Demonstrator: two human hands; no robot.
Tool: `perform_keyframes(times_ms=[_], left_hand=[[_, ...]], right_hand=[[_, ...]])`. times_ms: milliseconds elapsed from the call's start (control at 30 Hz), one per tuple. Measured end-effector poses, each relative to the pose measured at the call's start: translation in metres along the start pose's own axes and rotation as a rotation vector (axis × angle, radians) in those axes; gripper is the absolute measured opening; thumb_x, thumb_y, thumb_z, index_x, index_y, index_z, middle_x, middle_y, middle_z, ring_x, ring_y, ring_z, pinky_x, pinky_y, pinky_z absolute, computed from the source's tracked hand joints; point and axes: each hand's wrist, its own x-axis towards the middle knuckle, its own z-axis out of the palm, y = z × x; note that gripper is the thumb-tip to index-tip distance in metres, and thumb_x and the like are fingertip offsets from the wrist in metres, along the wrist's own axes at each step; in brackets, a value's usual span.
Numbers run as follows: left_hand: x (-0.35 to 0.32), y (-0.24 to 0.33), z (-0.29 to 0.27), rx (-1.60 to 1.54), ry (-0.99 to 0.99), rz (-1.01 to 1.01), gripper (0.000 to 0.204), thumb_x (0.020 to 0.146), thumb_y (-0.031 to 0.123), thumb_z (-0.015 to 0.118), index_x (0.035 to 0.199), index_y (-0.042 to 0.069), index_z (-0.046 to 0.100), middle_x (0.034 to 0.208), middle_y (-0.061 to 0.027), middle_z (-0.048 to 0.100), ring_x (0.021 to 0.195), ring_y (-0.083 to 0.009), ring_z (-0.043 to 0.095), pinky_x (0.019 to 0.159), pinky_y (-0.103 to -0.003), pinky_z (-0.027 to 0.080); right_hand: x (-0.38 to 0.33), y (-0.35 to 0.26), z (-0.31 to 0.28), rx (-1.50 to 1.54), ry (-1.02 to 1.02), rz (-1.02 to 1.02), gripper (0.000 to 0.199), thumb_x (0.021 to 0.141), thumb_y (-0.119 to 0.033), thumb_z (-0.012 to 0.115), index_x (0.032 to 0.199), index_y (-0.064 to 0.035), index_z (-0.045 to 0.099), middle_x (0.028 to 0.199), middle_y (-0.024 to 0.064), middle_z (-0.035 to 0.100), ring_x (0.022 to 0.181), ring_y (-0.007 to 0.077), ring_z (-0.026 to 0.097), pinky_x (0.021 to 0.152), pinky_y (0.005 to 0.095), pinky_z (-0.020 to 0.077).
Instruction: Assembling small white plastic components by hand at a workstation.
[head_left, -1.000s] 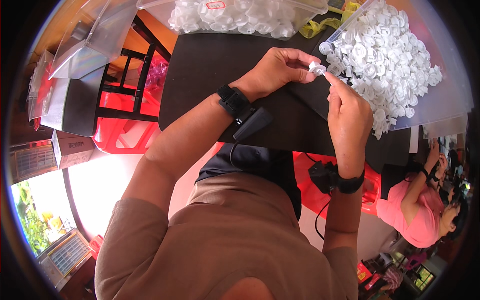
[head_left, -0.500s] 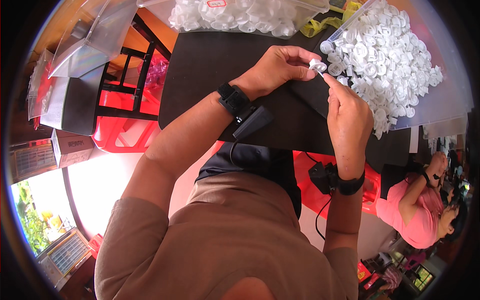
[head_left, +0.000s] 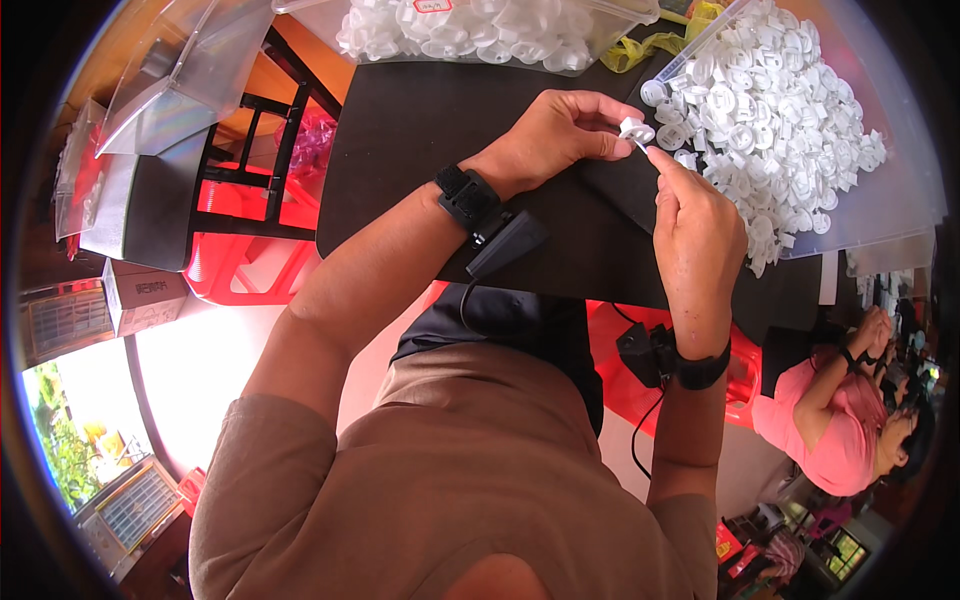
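Between the thumb and fingers of my left hand [head_left: 570, 130] is a small white round plastic part [head_left: 636, 129]. My right hand [head_left: 697, 232] is closed, its index finger stretched toward that part. A thin pale tip [head_left: 642, 148] shows between the right index finger and the white part; the rest of whatever the hand grips is hidden. Both hands are over the black table [head_left: 420, 120], beside a heap of similar white plastic parts [head_left: 780, 130] on the right.
A clear bin [head_left: 870, 215] holds the heap. At the back stands another clear tub [head_left: 625, 12] with translucent white pieces, near a yellow plastic bag [head_left: 640, 48]. Red stools [head_left: 235, 268] are at the left. A person in pink [head_left: 830, 420] sits at the right.
My hands and the white part stay almost where they were. The person in pink at the right has shifted their hands slightly.
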Motion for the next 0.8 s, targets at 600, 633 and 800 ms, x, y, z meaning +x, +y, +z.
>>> perform_keyframes(times_ms=[600,633,800], left_hand=[[-0.0016,-0.0002,0.0020,0.132,0.017,-0.006,0.033,0.083,-0.003,0.070,0.115,-0.001,0.065,0.103,-0.0078,0.069,0.093,-0.0123,0.065,0.088,-0.026,0.052],[-0.0019,-0.0004,0.0019,0.159,0.019,-0.003,0.032,0.083,-0.003,0.070,0.115,-0.001,0.065,0.102,-0.0074,0.069,0.093,-0.0116,0.065,0.087,-0.026,0.052],[-0.0038,0.0007,0.0025,0.244,0.010,-0.018,0.031,0.083,-0.003,0.069,0.114,0.002,0.067,0.098,-0.0058,0.070,0.090,-0.0098,0.065,0.085,-0.024,0.052]], right_hand=[[0.0016,-0.0032,-0.0036,-0.119,-0.053,-0.021,0.025,0.088,-0.006,0.056,0.107,-0.0119,0.070,0.090,0.0149,0.068,0.078,0.0359,0.065,0.065,0.0442,0.0505],[0.0018,-0.0030,-0.0038,-0.119,-0.053,-0.020,0.025,0.088,-0.006,0.056,0.107,-0.0119,0.070,0.090,0.0149,0.068,0.078,0.0359,0.065,0.065,0.0442,0.0505],[0.0056,-0.0033,-0.0065,-0.192,-0.077,-0.110,0.024,0.085,-0.006,0.055,0.104,-0.0086,0.070,0.080,0.0128,0.068,0.072,0.0340,0.067,0.063,0.0434,0.0528]])
